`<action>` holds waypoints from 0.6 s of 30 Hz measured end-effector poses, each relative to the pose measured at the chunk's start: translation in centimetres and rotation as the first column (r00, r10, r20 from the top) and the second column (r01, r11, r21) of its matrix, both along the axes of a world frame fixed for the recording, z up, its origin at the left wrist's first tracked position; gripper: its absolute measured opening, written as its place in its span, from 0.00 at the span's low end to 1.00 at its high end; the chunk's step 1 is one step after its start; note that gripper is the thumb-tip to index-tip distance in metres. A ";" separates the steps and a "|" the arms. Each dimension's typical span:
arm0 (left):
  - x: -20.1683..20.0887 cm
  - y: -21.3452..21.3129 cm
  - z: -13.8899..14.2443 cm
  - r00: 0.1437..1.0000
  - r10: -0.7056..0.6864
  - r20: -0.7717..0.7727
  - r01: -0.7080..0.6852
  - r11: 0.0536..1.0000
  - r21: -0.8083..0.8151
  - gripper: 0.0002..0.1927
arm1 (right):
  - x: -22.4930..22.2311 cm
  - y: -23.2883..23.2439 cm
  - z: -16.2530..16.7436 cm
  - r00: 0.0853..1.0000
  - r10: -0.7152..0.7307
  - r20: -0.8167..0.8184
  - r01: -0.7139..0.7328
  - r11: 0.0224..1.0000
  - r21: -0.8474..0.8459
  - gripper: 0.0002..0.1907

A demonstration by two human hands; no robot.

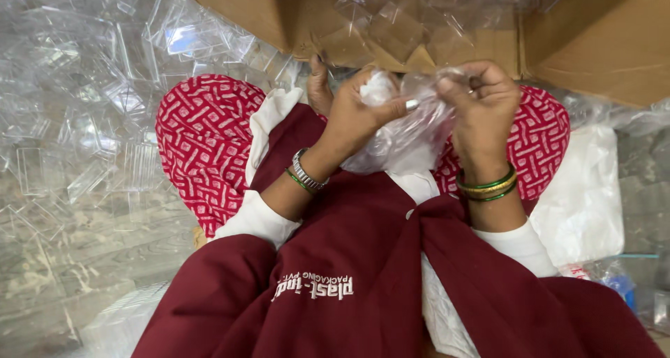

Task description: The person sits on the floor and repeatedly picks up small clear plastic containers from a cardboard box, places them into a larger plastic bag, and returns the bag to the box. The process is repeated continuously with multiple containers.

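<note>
Nearest the camera are the maroon sleeves (363,288) of a work jacket, with white cuffs below both wrists. Just beyond them, over the lap in red patterned cloth (202,135), the two hands meet. The left hand (352,114), with a metal bracelet and a green bangle at its wrist, curls its fingers shut around a crumpled clear plastic bag (405,138), thumb pressed across the top to keep the thin film bunched. The right hand (481,100), wearing green and gold bangles, pinches the bag's upper edge between thumb and fingertips, so the film is stretched between both grips. At the left, clear plastic trays (91,86) lie heaped. Farther off stands an open cardboard box (593,37) with more clear pieces inside, within reach.
</note>
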State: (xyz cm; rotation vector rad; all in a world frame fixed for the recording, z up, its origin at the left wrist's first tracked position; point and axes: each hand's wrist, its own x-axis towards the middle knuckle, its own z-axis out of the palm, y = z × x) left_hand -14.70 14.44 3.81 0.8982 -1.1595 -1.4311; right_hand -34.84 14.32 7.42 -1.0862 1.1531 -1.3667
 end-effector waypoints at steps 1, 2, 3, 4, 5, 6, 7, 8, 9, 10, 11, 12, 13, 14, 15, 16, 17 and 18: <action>0.1 -0.1 -0.3 0.994 0.020 -0.109 -0.014 0.999 0.051 0.10 | 0.1 -0.1 -0.1 1.000 0.006 0.009 -0.006 1.000 0.004 0.05; 0.2 -0.4 -0.6 0.976 0.043 -0.214 -0.021 0.994 0.104 0.10 | 0.2 0.2 -0.2 1.000 0.009 0.019 -0.010 1.000 0.009 0.04; 0.5 -0.6 -0.8 0.946 0.071 -0.316 -0.020 0.987 0.159 0.09 | 0.2 0.4 -0.4 1.000 0.011 0.029 -0.011 1.000 0.016 0.03; 0.8 -0.7 -1.0 0.950 0.085 -0.301 -0.034 0.985 0.169 0.08 | 0.3 1.1 -0.7 0.999 0.031 0.037 -0.032 0.999 0.020 0.03; 1.1 -0.9 -1.1 0.953 0.097 -0.287 -0.045 0.982 0.182 0.07 | 0.6 1.8 -1.1 0.998 0.049 0.045 -0.050 0.998 0.026 0.06; 1.4 -0.9 -1.1 0.956 0.110 -0.273 -0.058 0.979 0.193 0.06 | 0.8 2.1 -1.4 0.996 0.067 0.051 -0.069 0.997 0.030 0.09; 1.7 -0.8 -1.2 0.951 0.075 -0.299 -0.021 0.983 0.180 0.05 | 1.1 2.4 -1.7 0.994 0.108 -0.014 -0.108 0.993 0.040 0.12; 1.9 -0.7 -1.2 0.946 0.039 -0.322 0.014 0.987 0.161 0.04 | 1.3 2.4 -1.7 0.986 0.151 -0.075 -0.148 0.988 0.048 0.16; 2.1 -0.5 -1.2 0.939 0.004 -0.344 0.047 0.989 0.140 0.04 | 1.5 2.3 -1.8 0.972 0.194 -0.136 -0.188 0.980 0.058 0.19; 2.0 -0.4 -1.2 0.927 -0.051 -0.371 0.107 0.985 0.134 0.06 | 1.5 2.0 -1.5 0.980 0.199 -0.008 -0.197 0.974 0.110 0.15; 1.8 -0.3 -1.3 0.912 -0.103 -0.398 0.166 0.978 0.127 0.08 | 1.6 1.7 -1.2 0.974 0.194 0.118 -0.212 0.964 0.163 0.11; 1.5 -0.2 -1.4 0.893 -0.152 -0.424 0.221 0.968 0.118 0.11 | 1.5 1.5 -0.7 0.953 0.180 0.243 -0.234 0.949 0.213 0.08; 1.1 -0.2 -1.6 0.931 -0.111 -0.349 0.171 0.974 0.148 0.08 | 1.2 1.3 -0.1 0.942 0.182 0.283 -0.242 0.951 0.192 0.08; 0.7 -0.1 -1.9 0.960 -0.071 -0.270 0.121 0.977 0.174 0.06 | 1.2 1.4 0.2 0.929 0.183 0.322 -0.247 0.954 0.170 0.08; 0.4 -0.1 -2.1 0.981 -0.036 -0.188 0.073 0.978 0.194 0.05 | 1.1 1.6 0.5 0.915 0.181 0.361 -0.247 0.958 0.146 0.08; 0.1 -0.2 -2.3 0.982 -0.039 -0.186 0.076 0.978 0.192 0.05 | 1.1 1.6 0.5 0.918 0.167 0.360 -0.243 0.953 0.179 0.07; 0.2 -0.2 -2.6 0.982 -0.044 -0.185 0.080 0.979 0.189 0.05 | 1.0 1.4 0.3 0.922 0.151 0.357 -0.237 0.948 0.211 0.06; 0.2 -0.3 -2.7 0.981 -0.049 -0.186 0.084 0.979 0.184 0.06 | 1.0 0.8 -0.2 0.926 0.137 0.353 -0.232 0.942 0.242 0.05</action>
